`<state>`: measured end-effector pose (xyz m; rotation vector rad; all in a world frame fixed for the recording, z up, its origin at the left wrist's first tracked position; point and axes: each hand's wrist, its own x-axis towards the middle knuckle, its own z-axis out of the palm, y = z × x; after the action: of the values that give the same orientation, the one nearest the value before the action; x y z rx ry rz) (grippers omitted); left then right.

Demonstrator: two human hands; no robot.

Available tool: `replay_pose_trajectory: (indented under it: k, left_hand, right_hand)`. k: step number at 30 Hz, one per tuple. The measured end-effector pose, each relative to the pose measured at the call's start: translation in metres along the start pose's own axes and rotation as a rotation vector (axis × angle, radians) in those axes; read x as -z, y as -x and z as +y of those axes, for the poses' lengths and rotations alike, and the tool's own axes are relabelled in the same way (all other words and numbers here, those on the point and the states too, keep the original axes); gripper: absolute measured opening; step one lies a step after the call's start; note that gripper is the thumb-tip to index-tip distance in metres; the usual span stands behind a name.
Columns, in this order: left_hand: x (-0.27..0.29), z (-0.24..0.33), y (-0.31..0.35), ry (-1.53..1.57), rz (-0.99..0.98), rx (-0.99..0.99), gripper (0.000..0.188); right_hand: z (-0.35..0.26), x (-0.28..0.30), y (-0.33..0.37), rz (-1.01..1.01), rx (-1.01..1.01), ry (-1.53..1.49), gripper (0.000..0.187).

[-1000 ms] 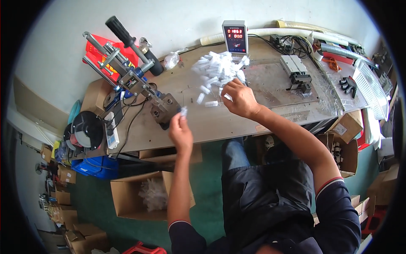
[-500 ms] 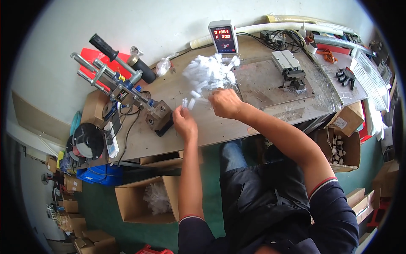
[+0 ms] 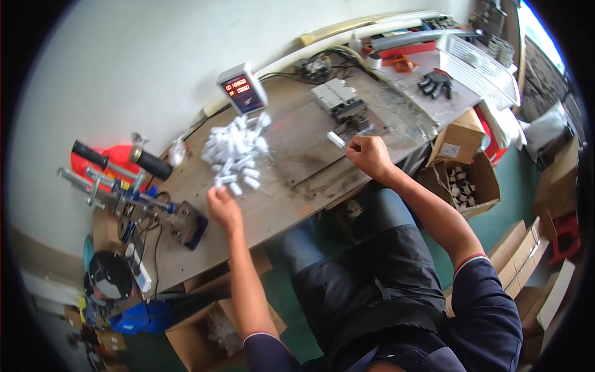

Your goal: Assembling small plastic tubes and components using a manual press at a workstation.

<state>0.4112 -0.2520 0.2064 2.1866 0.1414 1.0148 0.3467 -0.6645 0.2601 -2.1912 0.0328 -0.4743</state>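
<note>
Cluttered bench (image 3: 282,201), my left hand (image 3: 225,209) and right hand (image 3: 369,156) apart.
Right pinches a white tube (image 3: 335,139) a loose grip could drop; whether left holds one, I can't tell.

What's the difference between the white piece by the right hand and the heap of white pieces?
The white piece is a single one; the heap has many.
The white piece appears held by the right hand, while the heap lies on the bench.
The white piece is close to the metal fixture; the heap is nearer the display box.
Both are white, with small, elongated shapes.
</note>
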Motion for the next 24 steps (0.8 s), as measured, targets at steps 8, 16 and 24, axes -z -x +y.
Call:
replay_pose_trajectory:
  k: [8, 16, 24]
  left_hand:
    - [-0.047, 0.117, 0.038, 0.349, -0.085, 0.040, 0.021]
    - [-0.122, 0.202, 0.049, 0.581, -0.282, 0.037, 0.024]
    - [-0.135, 0.194, 0.043, 0.664, -0.374, 0.271, 0.022]
  right_hand:
    - [0.034, 0.018, -0.002, 0.175, 0.087, 0.239, 0.016]
    - [0.036, 0.008, -0.007, 0.071, 0.094, 0.269, 0.019]
    - [0.043, 0.008, -0.015, 0.217, 0.049, 0.284, 0.020]
